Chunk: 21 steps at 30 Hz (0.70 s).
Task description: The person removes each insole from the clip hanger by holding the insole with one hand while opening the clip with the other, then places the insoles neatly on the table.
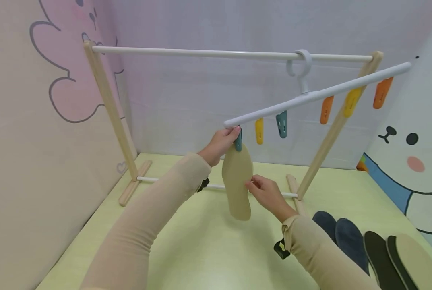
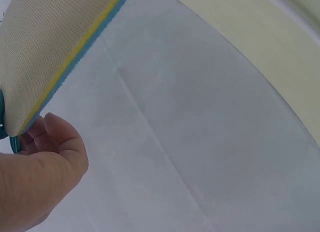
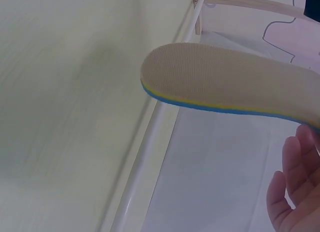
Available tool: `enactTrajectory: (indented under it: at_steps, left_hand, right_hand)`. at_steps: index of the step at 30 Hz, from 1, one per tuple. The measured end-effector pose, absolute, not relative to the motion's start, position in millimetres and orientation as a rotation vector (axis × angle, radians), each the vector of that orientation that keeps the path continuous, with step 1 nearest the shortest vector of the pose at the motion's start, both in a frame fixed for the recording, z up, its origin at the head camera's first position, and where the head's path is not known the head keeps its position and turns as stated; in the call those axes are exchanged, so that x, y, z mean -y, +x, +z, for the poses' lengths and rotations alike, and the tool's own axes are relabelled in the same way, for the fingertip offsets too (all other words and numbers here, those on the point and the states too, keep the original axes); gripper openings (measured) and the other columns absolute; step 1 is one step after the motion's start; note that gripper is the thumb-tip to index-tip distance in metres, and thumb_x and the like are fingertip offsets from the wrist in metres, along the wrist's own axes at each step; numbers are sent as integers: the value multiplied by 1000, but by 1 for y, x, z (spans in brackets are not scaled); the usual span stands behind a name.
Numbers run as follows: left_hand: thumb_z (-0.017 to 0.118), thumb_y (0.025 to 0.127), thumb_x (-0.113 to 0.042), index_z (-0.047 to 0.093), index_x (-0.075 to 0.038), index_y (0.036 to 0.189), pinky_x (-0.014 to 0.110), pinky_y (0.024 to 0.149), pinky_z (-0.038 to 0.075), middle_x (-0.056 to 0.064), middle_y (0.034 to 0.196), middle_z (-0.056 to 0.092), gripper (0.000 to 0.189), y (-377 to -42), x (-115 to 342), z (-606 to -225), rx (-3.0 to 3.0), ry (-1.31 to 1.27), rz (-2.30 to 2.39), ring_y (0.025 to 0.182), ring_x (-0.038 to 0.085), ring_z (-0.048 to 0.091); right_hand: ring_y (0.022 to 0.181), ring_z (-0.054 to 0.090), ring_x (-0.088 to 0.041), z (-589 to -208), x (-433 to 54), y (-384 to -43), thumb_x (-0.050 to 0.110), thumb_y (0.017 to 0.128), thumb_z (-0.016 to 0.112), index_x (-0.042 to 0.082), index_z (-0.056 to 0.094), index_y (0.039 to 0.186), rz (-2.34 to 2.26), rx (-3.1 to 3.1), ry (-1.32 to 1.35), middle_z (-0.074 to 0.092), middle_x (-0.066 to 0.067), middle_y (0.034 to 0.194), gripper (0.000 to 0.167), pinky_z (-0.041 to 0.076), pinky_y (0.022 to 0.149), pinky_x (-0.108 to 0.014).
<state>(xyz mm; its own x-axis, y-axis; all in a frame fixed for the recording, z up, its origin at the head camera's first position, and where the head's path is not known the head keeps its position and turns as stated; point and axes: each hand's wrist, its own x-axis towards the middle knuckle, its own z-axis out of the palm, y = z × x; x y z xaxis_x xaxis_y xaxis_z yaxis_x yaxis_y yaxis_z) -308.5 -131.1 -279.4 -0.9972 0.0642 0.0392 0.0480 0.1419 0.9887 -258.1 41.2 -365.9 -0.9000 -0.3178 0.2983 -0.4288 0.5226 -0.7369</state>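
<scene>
A beige insole with a yellow and blue edge hangs from a teal clip at the low left end of a white hanger. My left hand pinches that clip by its upper end, just under the hanger bar. In the left wrist view the curled fingers sit beside the insole's narrow tip. My right hand is at the insole's right edge, about halfway down. Its fingertips touch the edge in the right wrist view, with the thumb standing apart from it.
Along the tilted hanger hang several more clips, such as a yellow one and an orange one. The hanger hooks over a white rod of a wooden rack. Dark blue insoles, black ones and a beige one lie at right.
</scene>
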Motion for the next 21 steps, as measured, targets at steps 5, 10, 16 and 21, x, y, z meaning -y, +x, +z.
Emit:
enactTrajectory:
  at_steps: [5,10,16,21]
  left_hand:
    - [47,102,-35,57,-7,90,36,98,37,3,95,53,32,-308,131,-279,-2361,114,2053,102,16,46]
    - [47,101,-36,60,-2,107,39,103,35,7,110,55,37,-308,131,-280,-2354,101,2073,111,18,46]
    - [50,100,-38,63,1,113,36,98,38,9,116,57,43,-307,130,-280,-2369,30,2100,106,19,49]
    - [52,99,-35,66,1,111,34,87,43,10,111,61,40,-307,129,-281,-2416,20,2118,95,17,50]
  right_hand:
    - [59,41,-15,-364,-33,-257,8,93,62,-1,61,78,1330,2602,623,44,4,59,18,36,58,-29]
    - [58,40,-14,-366,-29,-257,7,93,62,-1,59,75,1330,2588,604,42,4,57,20,35,57,-28]
    - [59,40,-15,-363,-28,-253,5,93,60,-4,60,79,1328,2560,630,50,-1,62,17,36,57,-28]
    - [57,37,-15,-361,-27,-252,4,93,60,-2,58,76,1326,2566,619,45,0,59,18,33,55,-27]
